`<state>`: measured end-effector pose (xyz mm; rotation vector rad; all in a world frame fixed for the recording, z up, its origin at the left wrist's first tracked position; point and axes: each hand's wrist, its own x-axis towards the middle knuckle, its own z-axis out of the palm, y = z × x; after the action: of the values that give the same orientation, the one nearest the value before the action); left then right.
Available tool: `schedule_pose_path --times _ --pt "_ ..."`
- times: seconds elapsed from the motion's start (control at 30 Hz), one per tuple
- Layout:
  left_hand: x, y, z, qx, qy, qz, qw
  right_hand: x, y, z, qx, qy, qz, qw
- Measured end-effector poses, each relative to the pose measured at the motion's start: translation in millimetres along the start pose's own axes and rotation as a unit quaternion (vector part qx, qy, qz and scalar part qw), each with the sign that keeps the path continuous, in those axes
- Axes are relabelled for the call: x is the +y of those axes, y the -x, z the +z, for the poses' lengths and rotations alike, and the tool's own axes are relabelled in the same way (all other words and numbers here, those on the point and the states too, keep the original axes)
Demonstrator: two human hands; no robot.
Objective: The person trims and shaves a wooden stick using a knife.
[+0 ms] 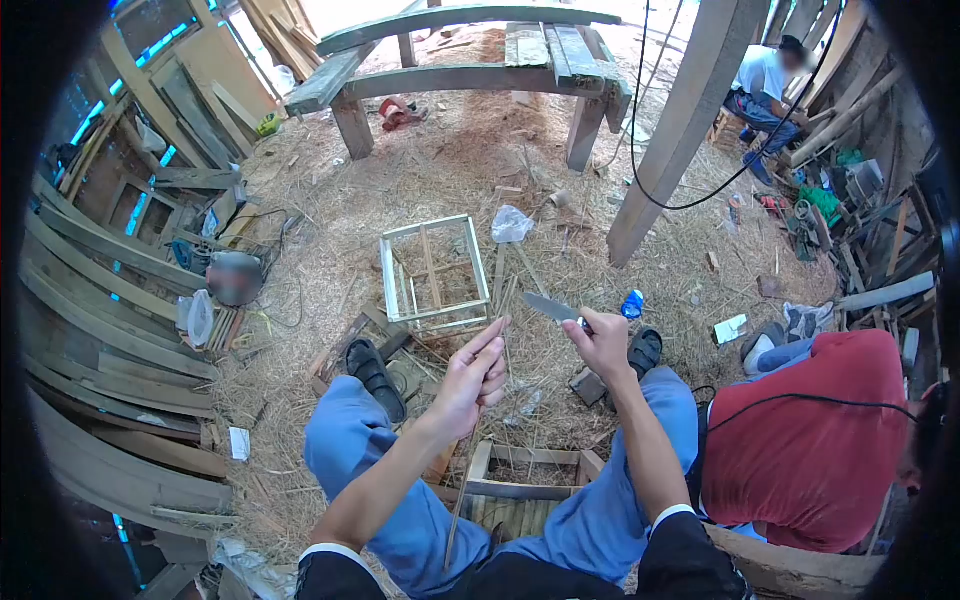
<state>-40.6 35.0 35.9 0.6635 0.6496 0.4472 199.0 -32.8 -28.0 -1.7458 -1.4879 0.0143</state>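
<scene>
A thin strip is pinched by the left hand, nearside of the wooden frame, seemingly for steadiness; right of the frame, a knife is clasped by its handle in the right hand, presumably for control.

Knife in right hand, stick in left hand. Beyond them, frame on ground, plastic bag just right. Bench far; planks left; one co-worker near right.
</scene>
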Motion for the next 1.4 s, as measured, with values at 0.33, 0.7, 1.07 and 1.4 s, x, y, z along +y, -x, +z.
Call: schedule_pose_path --times 0.33,0.7,1.07,1.4 --pt "-28 -9 5 -0.001 -0.077 0.005 0.997 -21 11 15 -0.066 -0.08 -0.091 0.99" --pt "-48 -16 13 0.011 -0.11 0.026 0.994 -20 14 1 -0.079 -0.066 -0.08 0.991" --pt "-63 1 25 0.084 -0.192 0.1 0.973 -6 9 -2 -0.087 -0.062 -0.104 0.989" --pt "-61 -6 11 0.068 -0.212 0.103 0.97 -16 19 9 -0.137 -0.08 -0.087 0.983"
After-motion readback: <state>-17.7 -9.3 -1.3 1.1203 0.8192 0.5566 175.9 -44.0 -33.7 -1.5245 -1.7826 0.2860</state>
